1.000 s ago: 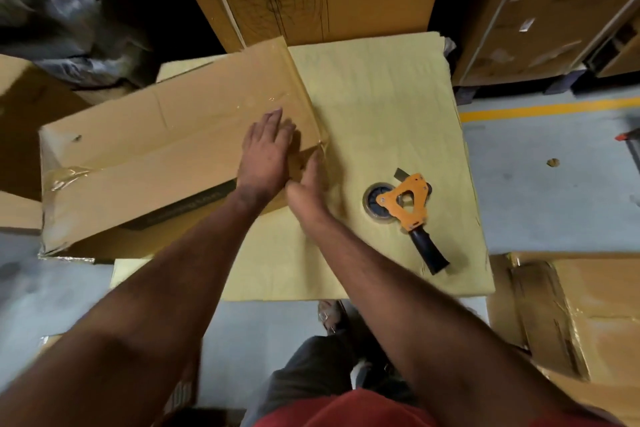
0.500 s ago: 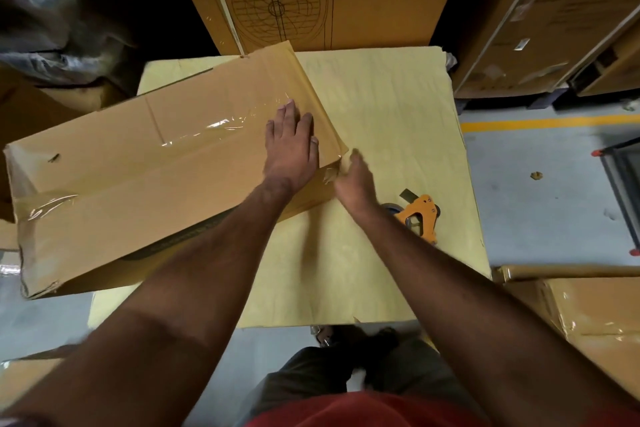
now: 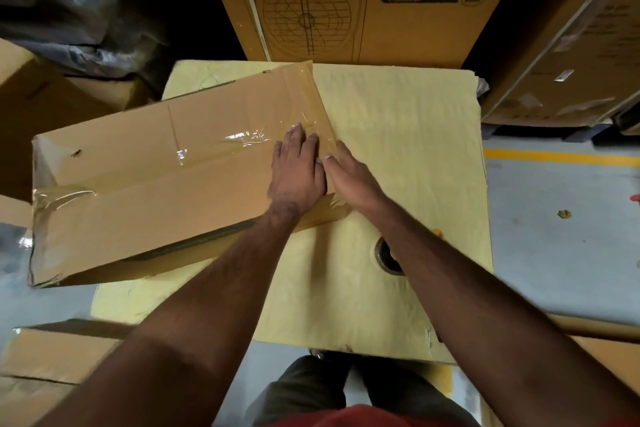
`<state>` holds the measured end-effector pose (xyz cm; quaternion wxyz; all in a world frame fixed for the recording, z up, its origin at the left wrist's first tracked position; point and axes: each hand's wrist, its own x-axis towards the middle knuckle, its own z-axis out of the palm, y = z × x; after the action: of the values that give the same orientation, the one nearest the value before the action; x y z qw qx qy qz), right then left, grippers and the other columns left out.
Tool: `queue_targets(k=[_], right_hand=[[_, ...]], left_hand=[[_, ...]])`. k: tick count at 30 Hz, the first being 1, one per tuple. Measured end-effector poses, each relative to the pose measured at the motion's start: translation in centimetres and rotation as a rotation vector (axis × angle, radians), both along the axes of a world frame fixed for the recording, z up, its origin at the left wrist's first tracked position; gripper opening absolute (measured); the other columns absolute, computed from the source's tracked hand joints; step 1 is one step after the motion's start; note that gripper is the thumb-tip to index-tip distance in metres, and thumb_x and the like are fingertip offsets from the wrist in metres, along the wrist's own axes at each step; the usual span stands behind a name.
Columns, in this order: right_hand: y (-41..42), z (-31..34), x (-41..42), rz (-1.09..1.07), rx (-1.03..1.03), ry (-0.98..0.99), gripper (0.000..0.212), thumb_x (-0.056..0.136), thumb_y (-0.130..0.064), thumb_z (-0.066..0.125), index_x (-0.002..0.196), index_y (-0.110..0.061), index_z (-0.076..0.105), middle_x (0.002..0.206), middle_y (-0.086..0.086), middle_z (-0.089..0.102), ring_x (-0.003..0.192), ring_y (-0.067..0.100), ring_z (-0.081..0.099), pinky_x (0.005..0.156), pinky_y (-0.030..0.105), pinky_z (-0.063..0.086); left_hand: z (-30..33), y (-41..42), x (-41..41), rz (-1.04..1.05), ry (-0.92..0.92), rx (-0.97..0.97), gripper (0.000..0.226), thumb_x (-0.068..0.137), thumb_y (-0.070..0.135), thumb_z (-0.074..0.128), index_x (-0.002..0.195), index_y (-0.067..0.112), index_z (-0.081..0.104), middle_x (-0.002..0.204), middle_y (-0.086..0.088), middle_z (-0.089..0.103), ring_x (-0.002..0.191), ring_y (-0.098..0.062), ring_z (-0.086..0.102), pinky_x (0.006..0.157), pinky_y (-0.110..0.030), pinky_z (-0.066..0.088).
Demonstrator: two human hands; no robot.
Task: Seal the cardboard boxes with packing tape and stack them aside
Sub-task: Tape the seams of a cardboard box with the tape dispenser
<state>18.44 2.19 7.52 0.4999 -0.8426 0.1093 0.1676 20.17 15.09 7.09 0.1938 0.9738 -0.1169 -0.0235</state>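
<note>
while both hands lie flat with straight fingers, gripping nothing, left hand (image 3: 298, 170) and right hand (image 3: 349, 177) press the cardboard box (image 3: 156, 184) at its 3 o'clock end, its long axis running toward 9 o'clock across the tabletop (image 3: 398, 135).

I see a long brown cardboard box (image 3: 156, 184) lying flat and skewed across the left part of the yellow-covered table (image 3: 398, 114), its left end hanging past the table edge. Clear packing tape (image 3: 242, 139) runs shiny and wrinkled along its top seam. A tape roll (image 3: 386, 255) lies on the table, right of the box.
</note>
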Motion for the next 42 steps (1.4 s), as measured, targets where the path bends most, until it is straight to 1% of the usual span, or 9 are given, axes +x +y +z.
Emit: queue_targets(k=[2, 6, 10, 15, 30, 33, 37, 39, 42], right_hand=[[-0.6, 0.1, 1.4, 0.014, -0.067, -0.027, 0.05, 0.105, -0.044, 0.034, 0.147, -0.019, 0.041, 0.144, 0.013, 0.053, 0.132, 0.032, 0.049, 0.104, 0.036, 0.039], [0.3, 0.1, 3.9, 0.095, -0.038, -0.147, 0.063, 0.105, -0.042, 0.035, 0.158, -0.015, 0.014, 0.163, 0.007, 0.024, 0.148, 0.023, 0.027, 0.116, 0.033, 0.023], [-0.1, 0.1, 7.4, 0.065, -0.043, -0.039, 0.061, 0.105, -0.05, 0.028, 0.155, -0.016, 0.029, 0.157, 0.011, 0.038, 0.144, 0.029, 0.036, 0.113, 0.037, 0.03], [1.1, 0.4, 10.0, 0.17, -0.068, -0.109, 0.068, 0.105, -0.044, 0.033, 0.159, -0.016, 0.002, 0.165, 0.008, 0.017, 0.149, 0.027, 0.025, 0.117, 0.038, 0.023], [1.9, 0.2, 17.0, 0.153, -0.176, -0.247, 0.067, 0.104, -0.037, 0.039, 0.158, -0.011, 0.01, 0.157, 0.013, 0.034, 0.139, 0.03, 0.04, 0.109, 0.039, 0.036], [1.4, 0.0, 18.5, 0.154, -0.25, -0.084, 0.063, 0.102, -0.053, 0.035, 0.149, -0.011, 0.038, 0.135, 0.013, 0.057, 0.121, 0.032, 0.055, 0.093, 0.035, 0.044], [0.9, 1.5, 20.7, 0.027, -0.439, -0.272, 0.057, 0.103, -0.049, 0.035, 0.143, -0.009, 0.045, 0.147, 0.013, 0.042, 0.134, 0.03, 0.04, 0.101, 0.041, 0.04], [1.5, 2.1, 22.1, 0.179, -0.452, -0.333, 0.054, 0.103, -0.043, 0.038, 0.146, -0.01, 0.04, 0.154, 0.013, 0.033, 0.141, 0.03, 0.031, 0.112, 0.047, 0.034], [1.9, 2.3, 23.9, 0.371, -0.41, -0.099, 0.058, 0.104, -0.046, 0.033, 0.145, -0.006, 0.043, 0.153, 0.016, 0.039, 0.139, 0.032, 0.038, 0.109, 0.042, 0.035]], left_hand=[[-0.2, 0.0, 0.1, 0.014, -0.008, 0.017, 0.054, 0.097, 0.022, 0.041, 0.149, 0.008, 0.038, 0.162, -0.018, 0.022, 0.151, -0.032, 0.016, 0.124, -0.048, 0.009], [-0.6, -0.1, 0.5, 0.011, 0.012, 0.025, 0.055, 0.099, 0.023, 0.037, 0.152, 0.008, 0.034, 0.163, -0.017, 0.02, 0.152, -0.029, 0.014, 0.124, -0.047, 0.009], [-0.8, -0.2, 0.4, 0.001, 0.015, 0.058, 0.059, 0.098, 0.029, 0.029, 0.154, 0.009, 0.03, 0.164, -0.016, 0.018, 0.153, -0.028, 0.013, 0.124, -0.046, 0.009], [-0.8, -0.2, 0.6, 0.001, 0.034, 0.056, 0.063, 0.095, 0.03, 0.024, 0.155, 0.01, 0.028, 0.165, -0.013, 0.017, 0.153, -0.027, 0.012, 0.124, -0.044, 0.006], [-1.0, -0.3, 0.6, 0.002, 0.015, 0.084, 0.065, 0.096, 0.037, 0.016, 0.154, 0.013, 0.032, 0.163, -0.012, 0.022, 0.152, -0.027, 0.015, 0.124, -0.043, 0.005], [-1.2, -0.3, 0.5, 0.005, 0.019, 0.075, 0.063, 0.097, 0.036, 0.019, 0.154, 0.013, 0.032, 0.163, -0.011, 0.023, 0.152, -0.026, 0.015, 0.124, -0.042, 0.004], [-1.0, -0.4, 0.5, 0.012, 0.014, 0.067, 0.062, 0.098, 0.036, 0.019, 0.154, 0.014, 0.032, 0.164, -0.011, 0.021, 0.152, -0.026, 0.016, 0.124, -0.043, 0.005], [-1.1, -0.4, 0.5, 0.014, 0.014, 0.065, 0.062, 0.098, 0.036, 0.019, 0.154, 0.014, 0.033, 0.164, -0.011, 0.022, 0.152, -0.027, 0.017, 0.124, -0.043, 0.007], [-1.2, -0.4, 0.5, 0.023, 0.016, 0.055, 0.061, 0.098, 0.035, 0.022, 0.153, 0.014, 0.036, 0.163, -0.011, 0.024, 0.151, -0.027, 0.02, 0.124, -0.045, 0.01]])
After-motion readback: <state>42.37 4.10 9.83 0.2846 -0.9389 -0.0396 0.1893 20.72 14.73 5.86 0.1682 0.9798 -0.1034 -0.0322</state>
